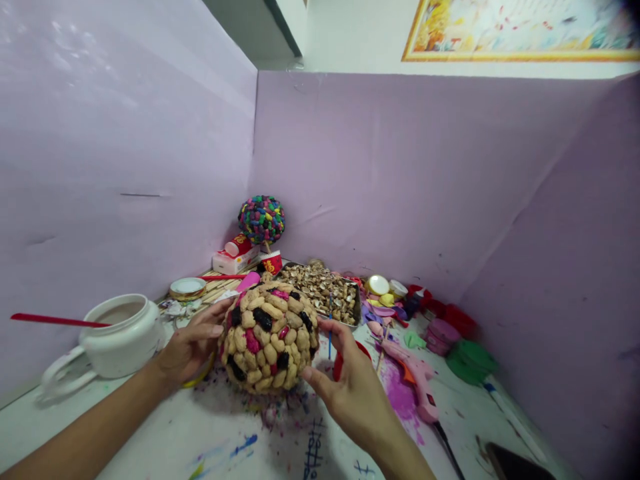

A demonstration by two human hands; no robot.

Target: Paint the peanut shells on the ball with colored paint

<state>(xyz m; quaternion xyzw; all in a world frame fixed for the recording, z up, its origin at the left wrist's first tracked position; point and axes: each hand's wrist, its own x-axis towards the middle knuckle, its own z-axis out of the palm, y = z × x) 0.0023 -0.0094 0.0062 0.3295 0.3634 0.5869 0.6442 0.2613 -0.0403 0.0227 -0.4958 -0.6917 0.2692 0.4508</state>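
Cupping round tan, pink-and-black peanut-covered ball (270,340) between half-curled left hand (190,347) and right hand (353,380); probably inspecting, gotta turn gently next.

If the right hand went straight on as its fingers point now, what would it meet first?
The peanut-covered ball, most likely; the right hand already seems to touch its side.

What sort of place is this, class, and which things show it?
Probably a craft workspace, though whether home or workshop is unclear: a pink glue gun lies on the colour-stained white tabletop, and the left hand and right hand hold a peanut-covered ball, some peanuts black or pink.
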